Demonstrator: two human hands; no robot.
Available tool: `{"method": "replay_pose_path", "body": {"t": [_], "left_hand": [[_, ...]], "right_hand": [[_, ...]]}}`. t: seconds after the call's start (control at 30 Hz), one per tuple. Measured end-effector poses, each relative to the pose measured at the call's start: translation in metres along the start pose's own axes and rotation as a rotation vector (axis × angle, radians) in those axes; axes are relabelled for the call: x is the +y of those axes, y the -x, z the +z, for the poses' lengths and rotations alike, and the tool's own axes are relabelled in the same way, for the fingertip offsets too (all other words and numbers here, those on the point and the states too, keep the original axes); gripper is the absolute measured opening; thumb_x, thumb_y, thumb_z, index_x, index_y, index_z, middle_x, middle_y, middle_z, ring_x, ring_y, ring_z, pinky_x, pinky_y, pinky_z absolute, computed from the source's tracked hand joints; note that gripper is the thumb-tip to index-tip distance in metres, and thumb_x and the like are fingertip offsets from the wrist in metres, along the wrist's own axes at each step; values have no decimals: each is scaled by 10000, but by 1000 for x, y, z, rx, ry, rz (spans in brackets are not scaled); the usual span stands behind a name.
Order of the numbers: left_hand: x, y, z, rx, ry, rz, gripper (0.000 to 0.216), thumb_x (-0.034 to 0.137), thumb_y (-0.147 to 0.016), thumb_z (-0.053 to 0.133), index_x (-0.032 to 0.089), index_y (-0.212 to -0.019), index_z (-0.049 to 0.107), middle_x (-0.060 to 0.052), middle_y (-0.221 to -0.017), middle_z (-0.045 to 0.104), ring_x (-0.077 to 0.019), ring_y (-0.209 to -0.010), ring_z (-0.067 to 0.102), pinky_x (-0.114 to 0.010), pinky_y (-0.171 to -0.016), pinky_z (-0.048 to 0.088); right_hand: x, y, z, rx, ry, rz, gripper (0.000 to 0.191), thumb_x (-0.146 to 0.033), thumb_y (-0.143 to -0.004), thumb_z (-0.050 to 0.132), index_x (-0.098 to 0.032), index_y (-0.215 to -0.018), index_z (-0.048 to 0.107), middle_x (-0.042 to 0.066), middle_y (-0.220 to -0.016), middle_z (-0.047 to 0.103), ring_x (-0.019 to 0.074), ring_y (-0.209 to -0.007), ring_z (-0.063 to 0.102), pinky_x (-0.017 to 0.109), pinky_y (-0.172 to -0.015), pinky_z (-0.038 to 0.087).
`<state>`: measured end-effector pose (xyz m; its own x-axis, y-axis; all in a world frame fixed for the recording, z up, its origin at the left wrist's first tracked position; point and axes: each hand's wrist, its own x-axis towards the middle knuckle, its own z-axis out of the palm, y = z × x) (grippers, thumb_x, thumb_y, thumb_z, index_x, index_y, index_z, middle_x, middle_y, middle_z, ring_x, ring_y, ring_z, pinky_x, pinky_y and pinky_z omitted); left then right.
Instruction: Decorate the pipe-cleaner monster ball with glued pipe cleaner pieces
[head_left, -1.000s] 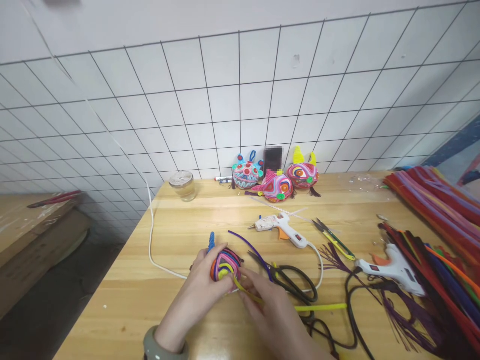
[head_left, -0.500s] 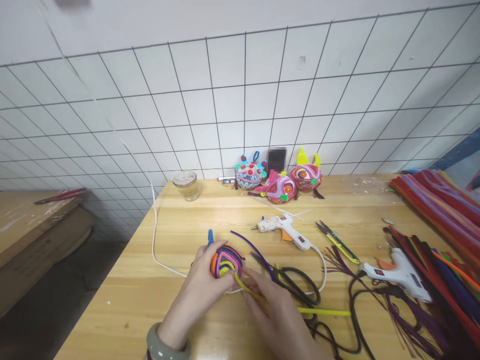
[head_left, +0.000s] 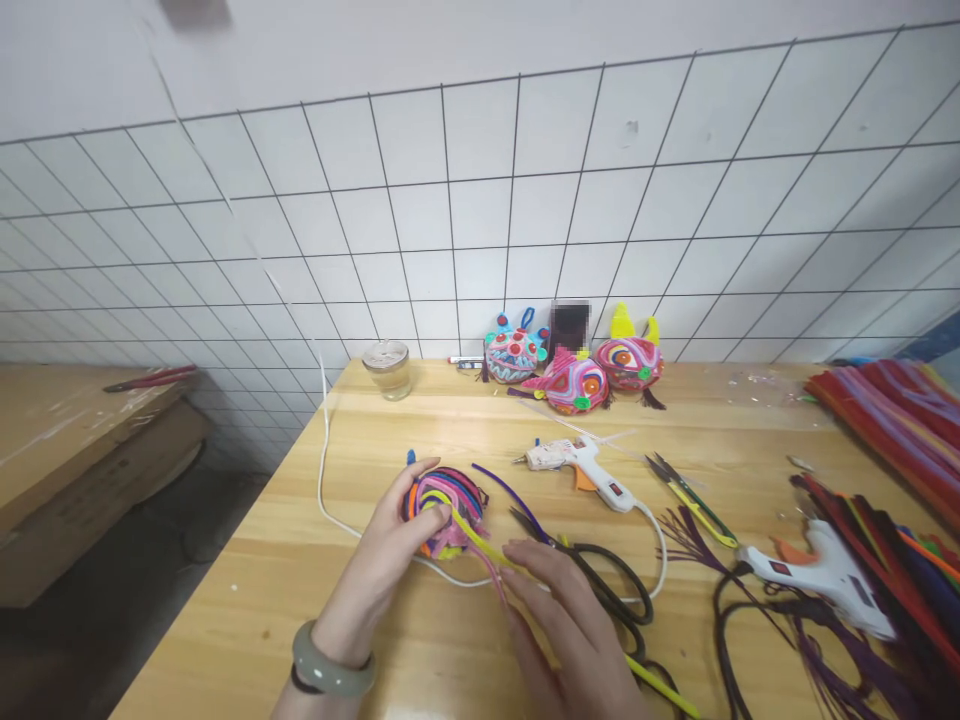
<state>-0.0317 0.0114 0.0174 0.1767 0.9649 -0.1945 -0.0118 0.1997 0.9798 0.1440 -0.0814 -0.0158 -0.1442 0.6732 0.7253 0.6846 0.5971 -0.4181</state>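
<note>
My left hand (head_left: 397,540) is closed around a round ornament (head_left: 461,492) covered in coiled, many-coloured pipe cleaners, its thumb pressing on the front. A small blue piece sticks up behind the fingers. From under the thumb a yellow pipe cleaner (head_left: 480,541) runs to my right hand (head_left: 559,610), passes beneath its fingers and comes out lower right. The fingers lie around that strand, though their grip is partly hidden. A pink strand (head_left: 491,572) also hangs from the ornament towards the right hand. Black-handled scissors (head_left: 611,575) and a purple pipe cleaner (head_left: 504,482) lie just beyond.
A white glue gun (head_left: 581,465) lies behind the scissors, another glue gun (head_left: 825,580) at the right. Yellow-handled snips (head_left: 694,505) are between them. Three ornaments (head_left: 577,385) and a glass cup (head_left: 388,375) stand by the wall. Bundled pipe cleaners (head_left: 892,420) cover the right side.
The ornament has turned in my left hand, showing more of its striped side and the pink strand. My right-hand fingers have straightened and shifted along the yellow pipe cleaner. The camera view has shifted slightly.
</note>
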Motion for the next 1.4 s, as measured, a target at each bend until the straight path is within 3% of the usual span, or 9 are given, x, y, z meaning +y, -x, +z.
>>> {"method": "replay_pose_path", "body": {"t": [0.1, 0.27, 0.37, 0.53, 0.67, 1.0, 1.17, 1.4], "left_hand": [[2, 1, -2, 5, 23, 21, 562, 293, -699, 677, 182, -1221, 501, -72, -1130, 636, -210, -1006, 593, -288, -853, 456], [5, 3, 0, -32, 21, 57, 591, 291, -692, 678, 158, -1228, 466, -74, -1004, 662, -208, -899, 619, -300, -794, 475], [5, 7, 7, -64, -41, 60, 598, 283, -687, 670, 152, -1227, 451, -92, -1025, 635, -225, -902, 615, -319, -767, 487], [3, 16, 18, -120, -278, 226, 489, 202, -709, 630, 216, -1185, 517, -88, -1188, 513, -234, -1056, 553, -349, -907, 439], [3, 21, 25, -168, -343, 251, 485, 175, -709, 628, 247, -1178, 521, -70, -1155, 489, -213, -1034, 556, -332, -888, 455], [3, 24, 34, -198, -339, 251, 426, 212, -772, 587, 264, -1186, 501, -63, -1143, 488, -205, -1042, 540, -350, -910, 442], [4, 22, 32, -199, -287, 223, 331, 344, -853, 505, 252, -1170, 532, -77, -1185, 491, -215, -1134, 483, -358, -979, 384], [-2, 20, 32, -127, -334, 233, 303, 348, -831, 529, 235, -1105, 588, -86, -1149, 537, -229, -1086, 516, -390, -962, 394]], "right_hand": [[2, -3, 0, 45, 17, -26, 357, -56, -822, 518, -168, -1160, 548, 129, -1075, 653, 225, -1053, 606, 361, -890, 524], [3, -4, 0, 30, 55, 22, 342, -101, -830, 536, -169, -1166, 544, 107, -985, 688, 202, -915, 660, 285, -789, 557], [1, -6, -1, 9, 26, 100, 327, -126, -840, 535, -189, -1161, 532, 88, -951, 696, 193, -857, 672, 271, -752, 559], [-4, -11, -1, -61, -146, 291, 204, -148, -851, 521, -222, -1033, 576, 28, -774, 673, 146, -641, 641, 214, -576, 530], [-6, -12, 2, -50, -222, 444, 142, -198, -863, 517, -207, -972, 607, 13, -710, 643, 127, -545, 581, 209, -500, 481], [-5, -13, 4, -34, -470, 740, 143, -318, -872, 532, -199, -919, 594, 27, -741, 630, 144, -650, 606, 209, -593, 495], [-2, -9, 6, -61, -547, 808, 153, -340, -877, 526, -209, -943, 572, 38, -803, 638, 161, -715, 613, 239, -633, 488], [-1, -9, 8, -56, -573, 848, 165, -351, -864, 534, -205, -932, 572, 31, -778, 629, 161, -694, 606, 248, -622, 478]]}}
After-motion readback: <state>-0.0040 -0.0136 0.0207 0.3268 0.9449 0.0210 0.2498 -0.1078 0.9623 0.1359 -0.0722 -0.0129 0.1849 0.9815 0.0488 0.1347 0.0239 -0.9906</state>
